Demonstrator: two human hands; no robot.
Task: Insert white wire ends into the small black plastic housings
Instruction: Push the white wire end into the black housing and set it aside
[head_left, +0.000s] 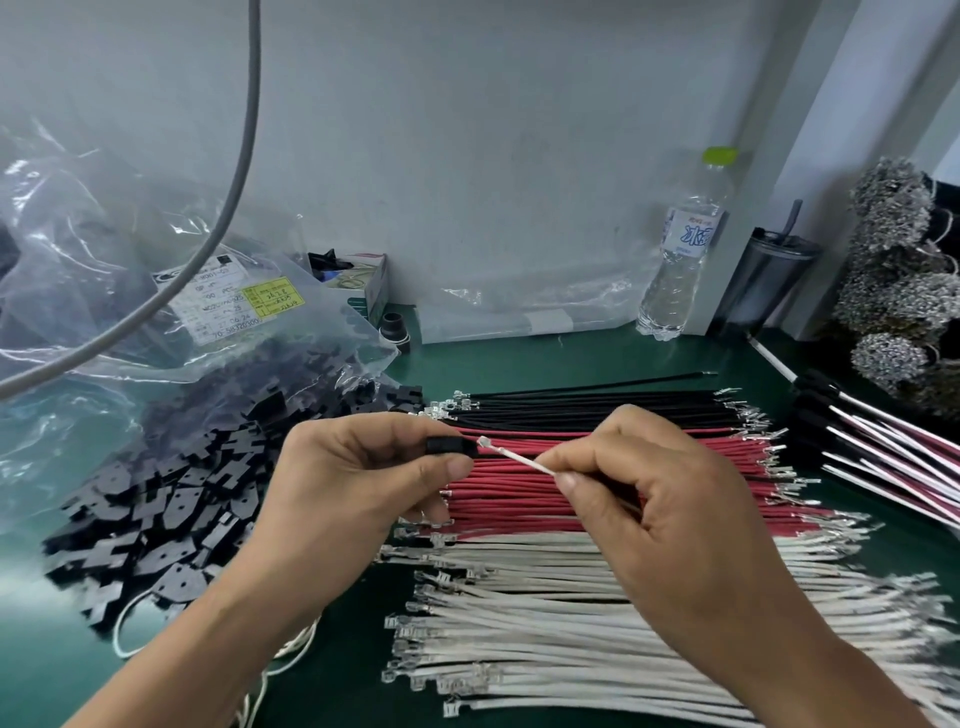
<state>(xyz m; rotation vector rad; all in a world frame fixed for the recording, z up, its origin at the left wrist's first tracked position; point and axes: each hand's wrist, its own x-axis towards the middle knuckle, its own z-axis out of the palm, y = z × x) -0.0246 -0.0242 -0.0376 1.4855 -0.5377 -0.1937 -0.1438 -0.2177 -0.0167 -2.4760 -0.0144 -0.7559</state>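
My left hand (358, 478) pinches a small black plastic housing (451, 447) between thumb and fingers, its opening facing right. My right hand (660, 499) pinches a white wire (517, 457) between thumb and forefinger. The wire's metal terminal tip sits just at the housing's opening; whether it is inside I cannot tell. Below the hands lies a stack of white wires (597, 623) with metal terminals. A heap of black housings (171, 499) spills from a plastic bag on the left.
Red wires (649, 512) and black wires (597, 408) lie in rows behind the white ones on the green mat. Assembled harnesses (883, 452) lie at right. A water bottle (680, 260), a dark tumbler (769, 280) and plastic bags (104, 249) stand along the wall.
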